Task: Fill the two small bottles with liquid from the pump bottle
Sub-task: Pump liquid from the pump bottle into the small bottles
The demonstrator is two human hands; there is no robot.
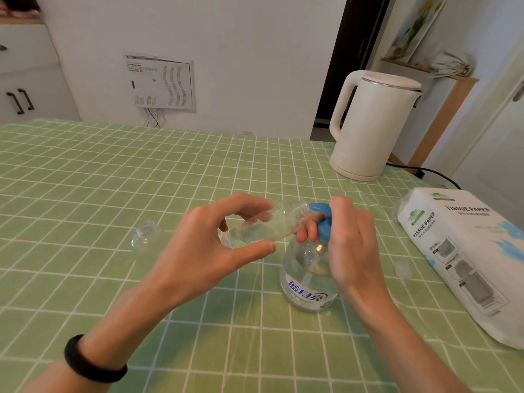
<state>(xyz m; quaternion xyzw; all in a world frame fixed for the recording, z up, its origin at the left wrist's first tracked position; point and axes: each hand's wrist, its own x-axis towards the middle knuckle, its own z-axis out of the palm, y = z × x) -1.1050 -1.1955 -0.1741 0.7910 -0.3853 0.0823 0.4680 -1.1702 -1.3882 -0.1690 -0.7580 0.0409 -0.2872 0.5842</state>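
While both hands work over the table (85, 180), which wears a green checked cloth, we log the left hand (204, 245) grasping 1 small bottle (266, 225) of clear plastic, thumb under it and fingertips curled over the top. It is lifted off the cloth and tipped almost flat, threaded open neck pointing right and touching, or just beside, the tip of the nozzle. We cannot tell how much liquid is in it. The pump bottle (307, 279) stands upright right of the table's middle, toward the near edge, clear with a blue-lettered label and liquid visible inside. Its blue pump head (323, 219) is wrapped by the right hand (351, 245), fingers curled round the collar below the nozzle and thumb up top; we cannot tell how far down the pump is. The second small bottle (146, 234) sits upright on the cloth left of the middle, well apart from both hands, untouched. 1 small clear cap (402, 269) lies near the right edge, just beside the tissue pack (467, 259), which lies along that edge. A white kettle (374, 126) stands at the far right corner, with a black cord (425, 171) trailing behind it. A black wristband (93, 361) is on the left wrist.
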